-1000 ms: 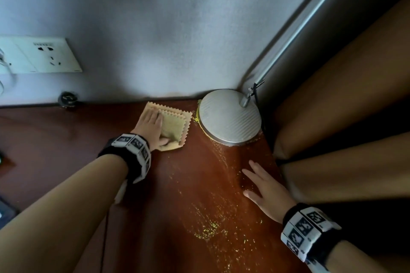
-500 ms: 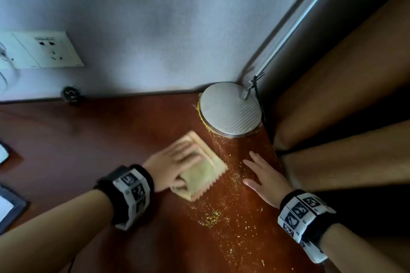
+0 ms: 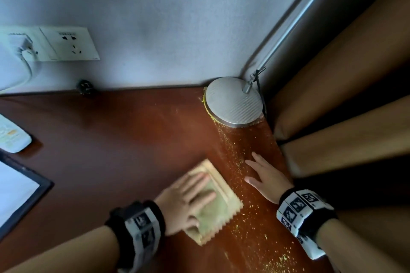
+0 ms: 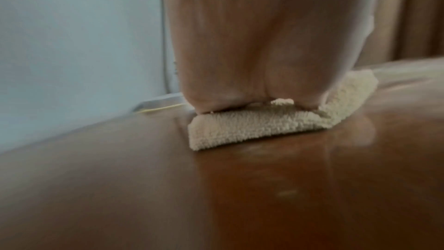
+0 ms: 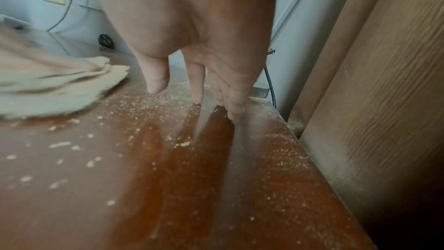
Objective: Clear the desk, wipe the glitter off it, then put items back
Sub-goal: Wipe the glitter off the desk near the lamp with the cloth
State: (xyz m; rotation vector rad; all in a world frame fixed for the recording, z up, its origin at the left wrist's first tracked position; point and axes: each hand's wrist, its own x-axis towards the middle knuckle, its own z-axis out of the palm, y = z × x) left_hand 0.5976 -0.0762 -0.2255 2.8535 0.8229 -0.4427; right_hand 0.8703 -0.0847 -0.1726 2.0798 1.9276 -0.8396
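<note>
The left hand (image 3: 188, 199) is pressing flat, fingers straight, on the folded cloth (image 3: 218, 206), while the right hand (image 3: 266, 179) is resting spread-fingered on the glitter-strewn bench (image 3: 133, 139).

The scene is being viewed from above by the head camera, which is being aimed forward and down at the tabletop (image 3: 124, 139) and the wall corner. The left hand (image 4: 264, 45) is being looked along from very near, low over the tabletop, toward the wall. The right hand (image 5: 192, 35) is likewise being viewed closely by its wrist camera. The cloth (image 3: 218, 201) is being shared by all three views.
</note>
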